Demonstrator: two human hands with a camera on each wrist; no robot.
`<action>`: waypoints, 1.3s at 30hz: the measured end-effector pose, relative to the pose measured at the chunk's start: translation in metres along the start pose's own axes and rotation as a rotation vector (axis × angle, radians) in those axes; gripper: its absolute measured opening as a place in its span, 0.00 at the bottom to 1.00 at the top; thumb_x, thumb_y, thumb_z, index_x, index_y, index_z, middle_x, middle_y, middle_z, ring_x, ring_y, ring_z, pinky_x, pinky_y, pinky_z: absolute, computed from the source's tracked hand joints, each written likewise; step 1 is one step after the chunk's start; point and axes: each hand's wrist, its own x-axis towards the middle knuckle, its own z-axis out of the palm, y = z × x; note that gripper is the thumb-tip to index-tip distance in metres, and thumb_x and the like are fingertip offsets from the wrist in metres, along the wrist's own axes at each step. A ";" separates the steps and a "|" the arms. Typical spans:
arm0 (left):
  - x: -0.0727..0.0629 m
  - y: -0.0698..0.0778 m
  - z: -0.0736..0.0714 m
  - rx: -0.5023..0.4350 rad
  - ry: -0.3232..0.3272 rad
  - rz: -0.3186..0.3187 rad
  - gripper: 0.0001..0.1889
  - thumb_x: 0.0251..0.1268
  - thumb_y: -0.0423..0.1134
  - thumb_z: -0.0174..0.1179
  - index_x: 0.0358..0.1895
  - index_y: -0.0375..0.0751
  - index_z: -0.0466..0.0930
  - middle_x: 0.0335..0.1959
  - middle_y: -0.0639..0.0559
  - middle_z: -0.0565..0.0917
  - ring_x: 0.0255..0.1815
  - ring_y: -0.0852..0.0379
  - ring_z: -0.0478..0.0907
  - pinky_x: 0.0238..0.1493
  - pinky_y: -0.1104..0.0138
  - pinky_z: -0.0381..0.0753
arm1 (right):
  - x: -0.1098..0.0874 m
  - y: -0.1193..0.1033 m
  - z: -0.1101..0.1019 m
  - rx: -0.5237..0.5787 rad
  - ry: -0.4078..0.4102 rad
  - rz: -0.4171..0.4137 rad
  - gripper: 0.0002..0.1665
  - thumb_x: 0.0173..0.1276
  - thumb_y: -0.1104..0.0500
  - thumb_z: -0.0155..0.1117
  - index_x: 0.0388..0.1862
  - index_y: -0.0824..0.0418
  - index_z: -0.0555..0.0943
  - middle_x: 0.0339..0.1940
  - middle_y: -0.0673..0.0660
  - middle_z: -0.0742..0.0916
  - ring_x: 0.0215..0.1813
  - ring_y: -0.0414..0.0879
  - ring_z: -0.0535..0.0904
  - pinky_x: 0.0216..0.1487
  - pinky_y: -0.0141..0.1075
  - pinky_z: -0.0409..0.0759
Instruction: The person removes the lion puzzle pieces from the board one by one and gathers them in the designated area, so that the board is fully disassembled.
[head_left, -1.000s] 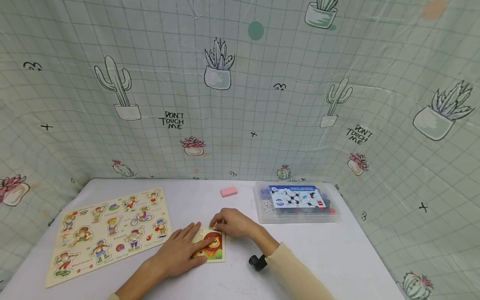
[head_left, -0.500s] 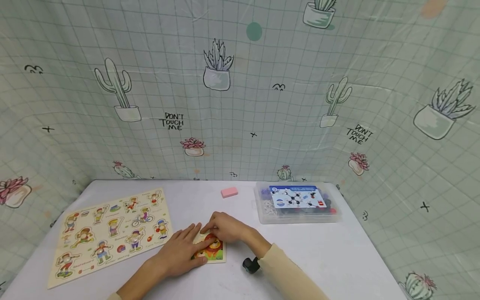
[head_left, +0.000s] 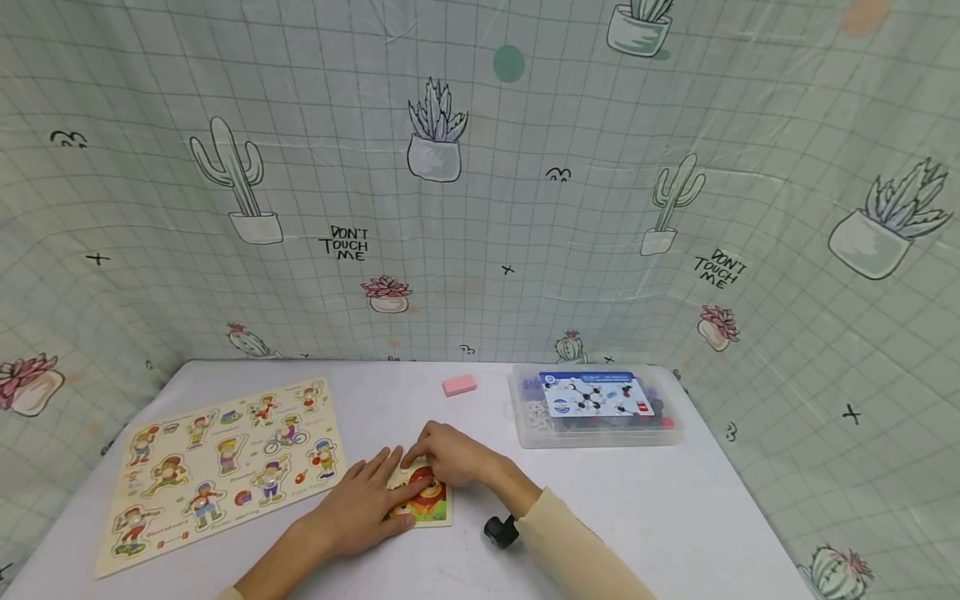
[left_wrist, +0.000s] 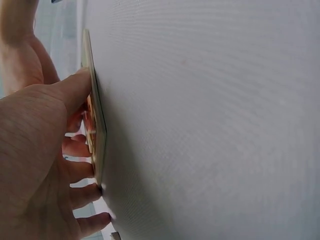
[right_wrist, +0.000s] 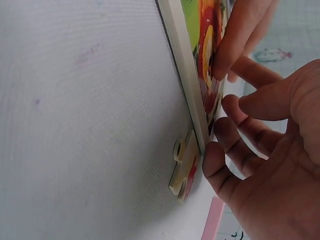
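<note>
A small square jigsaw puzzle with a lion picture [head_left: 437, 514] lies flat on the white table. My left hand [head_left: 358, 510] rests on it from the left, fingers spread, the index finger across the lion. In the left wrist view the thumb touches the puzzle's edge [left_wrist: 100, 135]. My right hand [head_left: 455, 455] is over the puzzle's far edge, its index finger reaching to the far left corner. In the right wrist view the right fingers are bent beside the puzzle, with no piece seen between them. A loose jigsaw piece [right_wrist: 186, 165] lies against the puzzle's side there.
A large wooden puzzle board with figures of children [head_left: 321, 421] lies on the left. Behind my hands sits a pink block [head_left: 459, 384]. A clear plastic case [head_left: 600, 433] stands at the back right. A small black object [head_left: 500, 532] shows beside my right sleeve.
My right hand has shifted left along the puzzle's far edge, from the right corner to the left one, then stayed there. The left hand has kept its place.
</note>
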 end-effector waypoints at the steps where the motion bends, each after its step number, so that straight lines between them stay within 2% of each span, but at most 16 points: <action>1: 0.000 0.000 0.000 -0.003 -0.002 0.000 0.30 0.73 0.62 0.53 0.75 0.62 0.67 0.79 0.34 0.58 0.78 0.33 0.54 0.69 0.36 0.60 | 0.000 0.000 0.000 -0.001 0.001 0.003 0.22 0.72 0.70 0.56 0.53 0.49 0.89 0.45 0.47 0.80 0.45 0.34 0.73 0.51 0.27 0.74; 14: 0.000 0.003 -0.003 0.002 -0.002 -0.001 0.29 0.73 0.61 0.53 0.75 0.64 0.68 0.78 0.33 0.58 0.78 0.33 0.54 0.69 0.36 0.60 | -0.001 -0.002 -0.002 0.011 0.004 0.003 0.22 0.71 0.70 0.55 0.52 0.50 0.88 0.45 0.47 0.81 0.44 0.34 0.73 0.51 0.28 0.74; 23: -0.002 0.005 -0.003 -0.020 0.004 -0.012 0.28 0.74 0.61 0.51 0.75 0.65 0.68 0.79 0.34 0.56 0.78 0.33 0.55 0.69 0.36 0.60 | -0.001 -0.001 -0.002 0.034 0.001 -0.018 0.19 0.74 0.66 0.55 0.53 0.51 0.88 0.46 0.45 0.84 0.47 0.33 0.75 0.55 0.29 0.75; 28: -0.001 0.004 -0.002 -0.017 -0.004 -0.020 0.28 0.74 0.62 0.51 0.74 0.66 0.68 0.79 0.35 0.56 0.78 0.34 0.54 0.69 0.37 0.59 | -0.001 0.001 0.001 0.058 0.014 -0.016 0.19 0.74 0.66 0.55 0.53 0.51 0.88 0.45 0.45 0.84 0.44 0.32 0.74 0.51 0.28 0.75; 33: -0.002 0.004 -0.002 -0.014 -0.006 -0.023 0.28 0.74 0.62 0.51 0.74 0.67 0.69 0.80 0.37 0.56 0.79 0.34 0.54 0.70 0.37 0.59 | -0.001 0.002 0.002 0.068 0.028 0.001 0.18 0.76 0.62 0.57 0.58 0.50 0.85 0.45 0.44 0.83 0.41 0.32 0.74 0.47 0.27 0.75; 39: -0.001 0.005 -0.002 -0.019 0.002 -0.021 0.27 0.74 0.61 0.51 0.74 0.66 0.69 0.80 0.37 0.55 0.78 0.33 0.55 0.69 0.36 0.59 | -0.002 0.003 0.002 0.083 0.047 0.021 0.17 0.75 0.60 0.59 0.59 0.53 0.84 0.44 0.46 0.84 0.38 0.32 0.74 0.42 0.26 0.75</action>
